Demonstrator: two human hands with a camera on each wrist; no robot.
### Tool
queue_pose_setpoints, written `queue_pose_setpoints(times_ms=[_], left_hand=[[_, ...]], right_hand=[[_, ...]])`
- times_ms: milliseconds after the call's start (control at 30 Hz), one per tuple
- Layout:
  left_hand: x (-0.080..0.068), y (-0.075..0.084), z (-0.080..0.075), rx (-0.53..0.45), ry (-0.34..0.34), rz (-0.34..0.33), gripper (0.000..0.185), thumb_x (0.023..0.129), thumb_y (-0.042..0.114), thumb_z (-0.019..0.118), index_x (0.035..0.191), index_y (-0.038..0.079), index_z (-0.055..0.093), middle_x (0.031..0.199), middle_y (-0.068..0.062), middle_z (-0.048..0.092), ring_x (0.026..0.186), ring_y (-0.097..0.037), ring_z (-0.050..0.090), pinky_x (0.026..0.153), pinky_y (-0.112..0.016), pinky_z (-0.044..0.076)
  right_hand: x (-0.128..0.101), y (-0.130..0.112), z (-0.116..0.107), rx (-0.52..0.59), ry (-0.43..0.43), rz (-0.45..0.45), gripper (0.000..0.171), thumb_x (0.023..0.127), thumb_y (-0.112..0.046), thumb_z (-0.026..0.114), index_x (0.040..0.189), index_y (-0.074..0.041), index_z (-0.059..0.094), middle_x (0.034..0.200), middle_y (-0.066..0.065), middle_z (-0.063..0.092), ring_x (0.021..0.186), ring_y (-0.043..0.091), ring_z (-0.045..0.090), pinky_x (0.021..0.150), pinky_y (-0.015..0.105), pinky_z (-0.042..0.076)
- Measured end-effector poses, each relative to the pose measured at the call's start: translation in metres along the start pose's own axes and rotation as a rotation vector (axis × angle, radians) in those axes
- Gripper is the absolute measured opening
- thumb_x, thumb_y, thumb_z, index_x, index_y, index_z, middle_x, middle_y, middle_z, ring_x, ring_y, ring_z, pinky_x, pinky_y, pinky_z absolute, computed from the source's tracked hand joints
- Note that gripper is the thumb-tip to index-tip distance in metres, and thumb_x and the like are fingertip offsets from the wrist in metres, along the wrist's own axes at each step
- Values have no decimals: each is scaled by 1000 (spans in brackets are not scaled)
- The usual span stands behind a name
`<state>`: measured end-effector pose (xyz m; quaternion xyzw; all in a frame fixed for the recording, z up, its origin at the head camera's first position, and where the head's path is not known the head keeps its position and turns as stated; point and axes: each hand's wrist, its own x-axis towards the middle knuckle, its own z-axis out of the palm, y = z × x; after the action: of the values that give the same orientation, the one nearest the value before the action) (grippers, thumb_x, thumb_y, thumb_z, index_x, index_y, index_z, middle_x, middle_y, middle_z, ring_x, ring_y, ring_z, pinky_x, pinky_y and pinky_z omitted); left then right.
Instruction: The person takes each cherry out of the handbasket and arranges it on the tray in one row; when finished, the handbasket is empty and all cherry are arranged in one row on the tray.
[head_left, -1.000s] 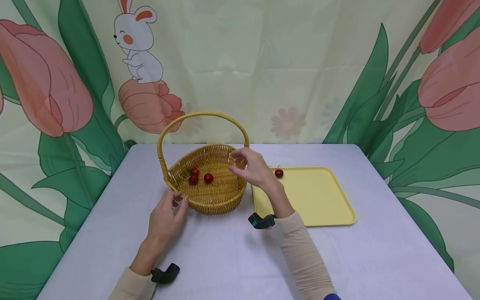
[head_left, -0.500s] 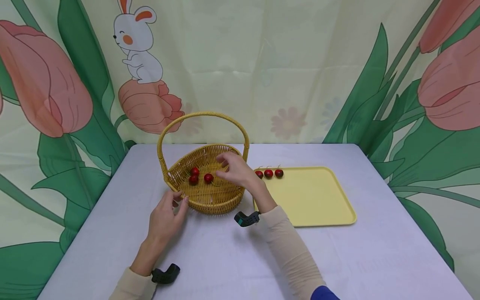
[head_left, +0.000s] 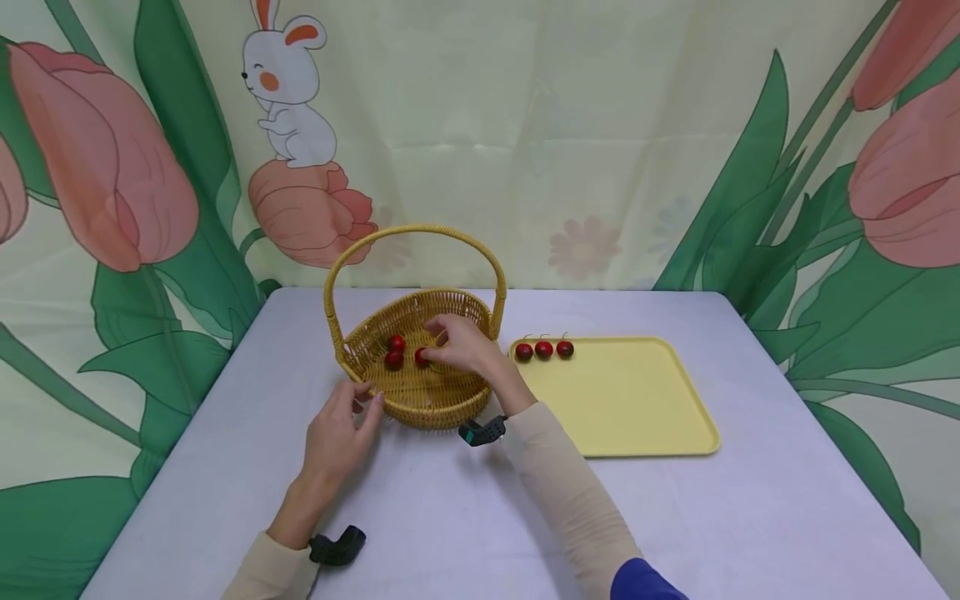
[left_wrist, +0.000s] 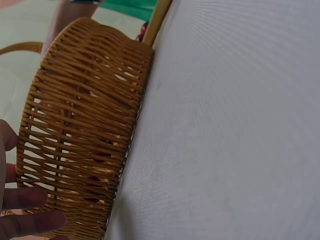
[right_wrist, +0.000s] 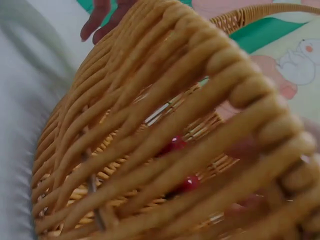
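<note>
While your right hand (head_left: 461, 348) has moved from the tray side into the woven yellow wicker basket (head_left: 420, 400), its fingers now close on one small glossy red cherry tomato (head_left: 422, 357) among three inside. Your left hand (head_left: 341, 433), fingers relaxed, steadies the basket's rim on the counter (head_left: 750, 517). Three tomatoes (head_left: 543, 350) line the flat yellow plastic tray (head_left: 630, 408).
</note>
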<state>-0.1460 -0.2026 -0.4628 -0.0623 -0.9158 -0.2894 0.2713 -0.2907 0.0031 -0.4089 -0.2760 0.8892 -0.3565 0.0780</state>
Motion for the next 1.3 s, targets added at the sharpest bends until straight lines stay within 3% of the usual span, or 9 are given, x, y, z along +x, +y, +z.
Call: queue_pose_setpoints(times_ms=[167, 500, 733, 1100, 1300], left_hand=[[0, 1, 1, -4, 4, 9, 30, 96, 26, 64, 115, 3, 62, 96, -9, 69, 80, -22, 63, 62, -32, 51], [-1, 3, -1, 3, 0, -10, 29, 96, 26, 64, 115, 5, 62, 96, -8, 68, 81, -22, 62, 62, -33, 52], [0, 3, -1, 3, -4, -9, 29, 96, 26, 65, 115, 5, 62, 96, -8, 68, 81, -21, 62, 62, -32, 52], [1, 2, 1, 2, 12, 14, 28, 95, 25, 65, 113, 4, 63, 94, -9, 68, 79, -21, 62, 61, -32, 51], [1, 1, 1, 0, 7, 6, 29, 95, 25, 66, 113, 4, 63, 94, -10, 68, 79, -20, 61, 61, -32, 51]], right_hand=[[9, 1, 5, -34, -18, -6, 48, 91, -23, 73, 133, -3, 60, 126, 14, 66, 109, 24, 66, 95, 37, 54], [18, 1, 14, -127, -114, 0, 46, 93, -21, 72, 135, -5, 61, 132, 12, 64, 125, 26, 59, 105, 39, 48], [19, 3, 16, -188, -175, -20, 36, 93, -21, 72, 127, -7, 66, 125, 9, 69, 119, 23, 63, 103, 37, 50], [15, 4, 16, -157, -209, -21, 26, 91, -19, 74, 116, -12, 69, 113, 4, 70, 105, 17, 64, 95, 34, 52], [14, 4, 17, -149, -213, -35, 30, 93, -19, 73, 121, -12, 67, 117, 5, 70, 110, 19, 64, 97, 35, 52]])
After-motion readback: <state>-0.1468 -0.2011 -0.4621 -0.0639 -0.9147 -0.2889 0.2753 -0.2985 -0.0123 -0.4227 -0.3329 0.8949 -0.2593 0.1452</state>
